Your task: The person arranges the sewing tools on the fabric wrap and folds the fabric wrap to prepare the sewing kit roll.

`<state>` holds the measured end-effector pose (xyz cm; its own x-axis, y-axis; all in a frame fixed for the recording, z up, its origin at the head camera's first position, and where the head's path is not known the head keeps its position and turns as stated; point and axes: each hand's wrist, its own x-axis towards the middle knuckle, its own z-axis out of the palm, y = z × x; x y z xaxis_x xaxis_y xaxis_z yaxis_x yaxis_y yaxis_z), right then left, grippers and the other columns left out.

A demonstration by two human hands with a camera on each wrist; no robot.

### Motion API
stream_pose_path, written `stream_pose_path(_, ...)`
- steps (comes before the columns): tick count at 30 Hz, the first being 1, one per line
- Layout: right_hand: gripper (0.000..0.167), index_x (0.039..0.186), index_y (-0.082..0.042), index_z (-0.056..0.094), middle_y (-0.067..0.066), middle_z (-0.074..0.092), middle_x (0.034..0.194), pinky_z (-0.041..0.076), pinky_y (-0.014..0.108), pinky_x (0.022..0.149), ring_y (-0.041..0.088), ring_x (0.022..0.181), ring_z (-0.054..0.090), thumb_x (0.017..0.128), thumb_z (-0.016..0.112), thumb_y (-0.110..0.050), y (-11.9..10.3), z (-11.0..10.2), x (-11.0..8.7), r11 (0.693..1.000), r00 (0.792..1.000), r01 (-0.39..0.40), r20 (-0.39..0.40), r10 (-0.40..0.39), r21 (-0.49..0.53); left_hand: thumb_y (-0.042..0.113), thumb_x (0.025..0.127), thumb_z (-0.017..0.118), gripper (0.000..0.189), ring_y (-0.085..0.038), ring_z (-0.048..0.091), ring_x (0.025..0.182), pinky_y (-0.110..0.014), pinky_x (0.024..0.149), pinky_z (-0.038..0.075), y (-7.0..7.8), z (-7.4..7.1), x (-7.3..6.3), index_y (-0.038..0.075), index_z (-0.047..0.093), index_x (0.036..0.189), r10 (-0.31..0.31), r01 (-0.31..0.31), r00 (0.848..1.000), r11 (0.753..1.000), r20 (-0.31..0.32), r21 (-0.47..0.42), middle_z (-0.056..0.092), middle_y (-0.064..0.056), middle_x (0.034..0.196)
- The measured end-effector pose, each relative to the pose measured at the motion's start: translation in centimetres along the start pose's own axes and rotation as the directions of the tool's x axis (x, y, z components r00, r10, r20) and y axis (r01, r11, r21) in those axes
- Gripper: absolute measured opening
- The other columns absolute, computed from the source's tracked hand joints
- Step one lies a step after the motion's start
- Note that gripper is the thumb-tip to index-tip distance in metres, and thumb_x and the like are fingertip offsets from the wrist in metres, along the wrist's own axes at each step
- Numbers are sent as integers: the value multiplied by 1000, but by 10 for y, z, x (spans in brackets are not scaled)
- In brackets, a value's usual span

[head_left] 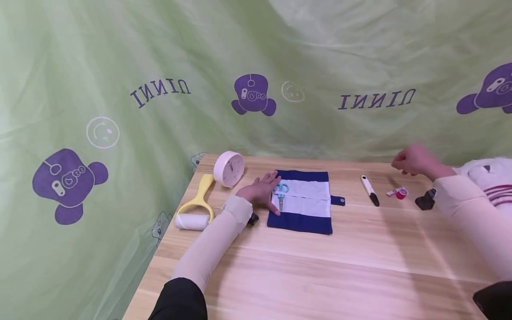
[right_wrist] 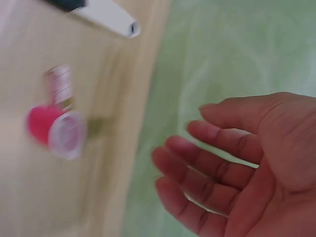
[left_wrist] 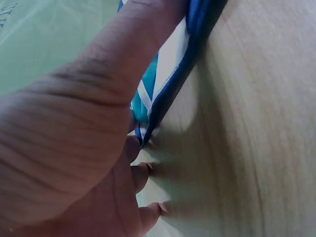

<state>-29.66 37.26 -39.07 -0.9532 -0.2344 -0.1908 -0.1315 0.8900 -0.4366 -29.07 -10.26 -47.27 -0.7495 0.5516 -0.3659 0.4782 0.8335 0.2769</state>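
An unfolded navy and white cloth pouch (head_left: 306,206) lies flat on the table, its snap tab pointing right. Small scissors (head_left: 282,195) with light-blue handles lie on its left part, under a white band in the left wrist view. My left hand (head_left: 262,192) rests on the pouch's left edge with fingers spread, beside the scissors. Raised over the table's back edge, my right hand (head_left: 418,161) holds nothing; its fingers are loosely bent in the right wrist view. Below it are a red thread spool (right_wrist: 47,124) and a small pink patterned piece (right_wrist: 60,85), blurred there.
A white and black pen-shaped tool (head_left: 370,191) lies right of the pouch. At the left stand a pink round clock (head_left: 229,169) and a yellow-handled roller (head_left: 196,202). A white plush toy (head_left: 490,173) sits at the far right. Green curtain (head_left: 312,129) hangs behind the table.
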Motion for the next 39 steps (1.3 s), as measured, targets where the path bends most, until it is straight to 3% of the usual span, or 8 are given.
stream_pose_path(5,39,105,16,64,16,70,74,54,38,54,23,62,65,95,61,-22,24,21,-17,995,998,-56,7,57,-78,63,68,83,135,-27,-10,159,-54,128,4,-5,3,3,13,1,163,-13,13,1000,1000,-4,17,-12,-7,170)
stream_pose_path(13,60,121,15,55,42,63,108,52,56,70,52,86,64,97,58,-40,21,60,-46,969,987,-125,-123,100,-212,63,69,83,135,-30,-9,158,-56,127,2,-7,-7,-2,12,1,162,-3,3,1000,1000,-5,7,-12,-9,170)
stream_pose_path(20,31,103,12,64,25,69,80,51,51,61,36,68,64,90,65,-16,23,74,-53,975,971,-43,-238,-11,-219,64,70,82,135,-31,-9,158,-57,127,2,-1,0,0,11,0,162,24,-24,1000,1000,14,-4,-12,-10,170)
stream_pose_path(23,23,95,13,66,23,67,75,50,49,59,33,64,62,87,66,-8,17,70,-51,979,943,9,-325,-76,-203,65,69,82,136,-30,-11,158,-56,127,1,-1,3,2,12,-2,162,29,-28,999,1000,25,-12,-14,-9,170)
stream_pose_path(27,20,96,13,69,26,70,79,50,48,60,36,65,64,87,69,-5,-12,46,-38,978,872,95,-457,-172,-186,64,68,83,136,-28,-13,158,-54,128,-1,-4,2,3,14,-3,162,5,-5,1000,1000,24,-24,-16,-7,170)
stream_pose_path(28,21,99,11,70,27,71,83,51,48,62,37,69,66,89,69,-6,-24,37,-33,980,867,106,-467,-175,-171,63,68,83,136,-28,-13,158,-54,127,-1,-5,2,2,14,-3,162,0,1,1000,1000,22,-24,-16,-7,170)
stream_pose_path(34,23,112,6,71,27,69,101,58,47,70,37,86,68,93,68,-6,-115,6,-7,970,867,210,-435,-243,-123,60,69,85,135,-29,-12,158,-57,127,0,-5,0,0,13,-1,162,-4,5,1000,1000,14,-31,-14,-8,170)
stream_pose_path(39,25,116,6,69,22,73,100,61,44,76,33,88,71,92,67,-2,-180,15,14,941,859,326,-386,-335,-91,58,69,86,135,-31,-12,158,-58,126,-1,-3,0,-2,11,0,162,17,-16,1000,997,15,-76,-14,-9,170)
